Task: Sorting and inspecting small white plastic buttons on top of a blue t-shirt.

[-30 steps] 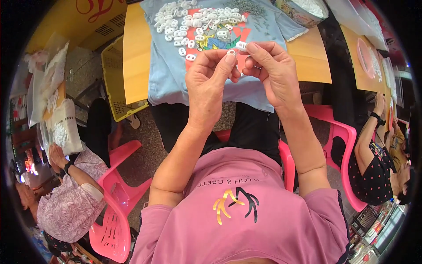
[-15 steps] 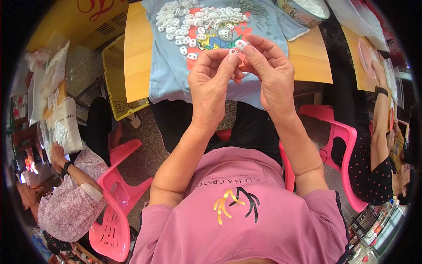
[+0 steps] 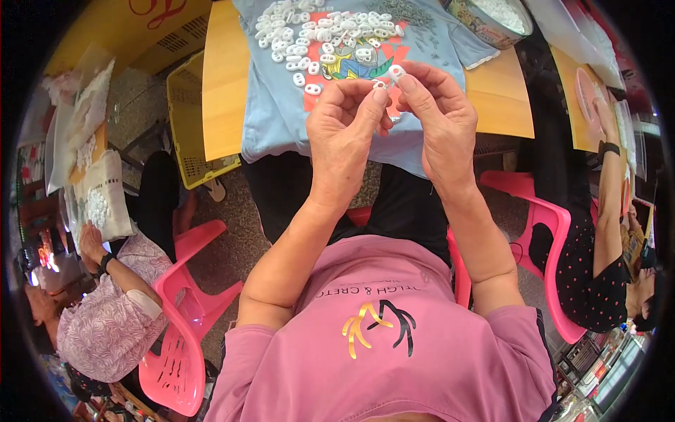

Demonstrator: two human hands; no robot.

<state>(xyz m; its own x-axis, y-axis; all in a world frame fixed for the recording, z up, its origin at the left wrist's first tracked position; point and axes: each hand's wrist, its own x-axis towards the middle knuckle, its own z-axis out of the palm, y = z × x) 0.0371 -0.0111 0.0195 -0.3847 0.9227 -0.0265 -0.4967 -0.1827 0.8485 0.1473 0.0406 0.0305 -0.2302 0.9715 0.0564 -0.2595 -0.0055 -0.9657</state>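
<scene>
Fingers of the right hand (image 3: 446, 125) are pinching a white two-holed piece (image 3: 396, 72) above the blue cloth (image 3: 278, 123), the left hand's (image 3: 343, 130) are grasping a small white part (image 3: 380, 84), and the gap is widening slightly, apparently leaving both unjoined

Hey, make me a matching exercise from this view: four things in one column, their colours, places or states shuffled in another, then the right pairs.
Things:
1. Plastic crate
2. Right hand
3. Spread-out T-shirt
4. Round tin

Descriptions:
A. Light blue
B. Holds a heap of white bits
C. Yellow
D. Pinching a white two-holed piece

Pairs: 1-C, 2-D, 3-A, 4-B
</scene>
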